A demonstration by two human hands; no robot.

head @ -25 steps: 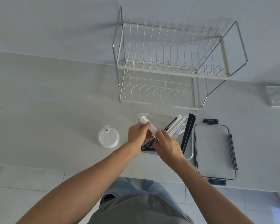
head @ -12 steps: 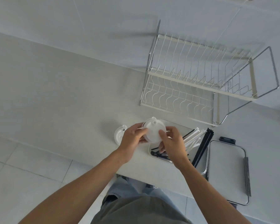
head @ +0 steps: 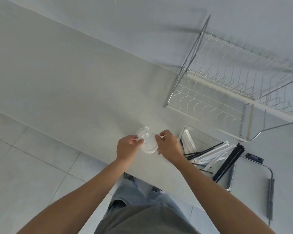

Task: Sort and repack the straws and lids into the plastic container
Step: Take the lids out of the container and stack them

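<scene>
Both hands meet over the near edge of the table (head: pixel 74 92). The left hand (head: pixel 128 147) and the right hand (head: pixel 168 146) each pinch the rim of a clear round lid (head: pixel 148 143) between thumb and curled fingers, one on either side. A second lid (head: pixel 141 131) lies just beyond it, partly covered. Just to the right of the right hand sits the open plastic container (head: pixel 205 137), holding white straws (head: pixel 213 152) and black straws (head: pixel 228 163) that stick out over its far edge. The container's cover (head: pixel 270 183) lies farther right, and a wire dish rack (head: pixel 235 92) stands beyond the container.
</scene>
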